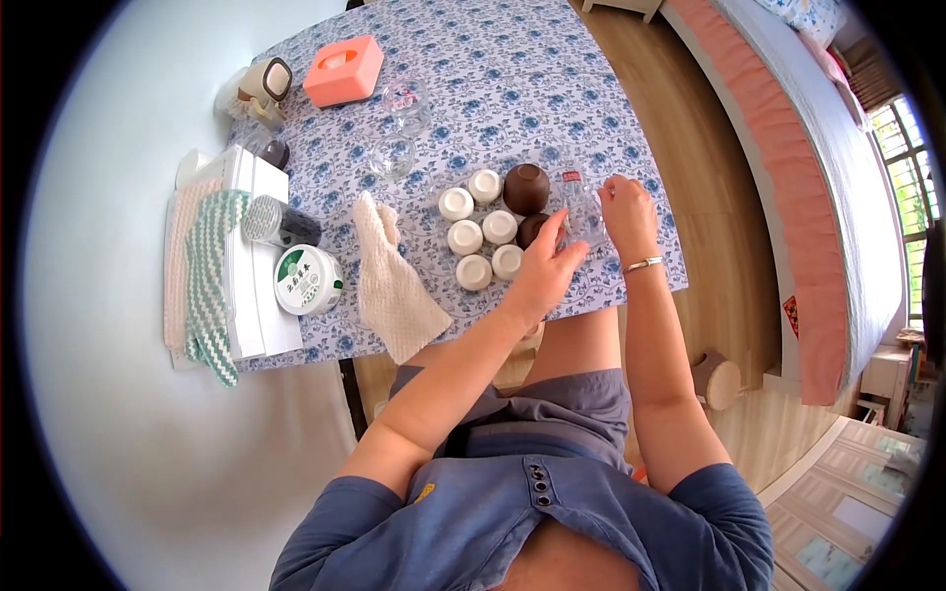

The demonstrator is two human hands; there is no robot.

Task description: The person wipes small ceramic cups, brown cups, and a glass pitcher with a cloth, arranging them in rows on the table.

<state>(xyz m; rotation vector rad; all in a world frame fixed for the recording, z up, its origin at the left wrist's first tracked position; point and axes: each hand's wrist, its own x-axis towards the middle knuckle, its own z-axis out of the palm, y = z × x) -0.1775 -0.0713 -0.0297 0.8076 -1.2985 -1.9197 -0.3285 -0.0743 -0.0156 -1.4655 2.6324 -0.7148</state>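
Note:
My left hand is at the table's front edge, its thumb and fingers apart, beside a dark brown cup that it partly hides. Just beyond it stands clear glassware with a red label; whether my fingers touch it I cannot tell. On the right of the glassware is my right hand, fingers curled together; anything inside them is hidden. A larger dark brown cup is upside down behind my left hand. Several small white cups, bottoms up, sit in rows to the left.
Left on the flowered tablecloth lie a cream knitted cloth, a white-and-green tub and a dark-ended canister. Two clear glasses and a pink tissue box stand farther back. A bed is to the right.

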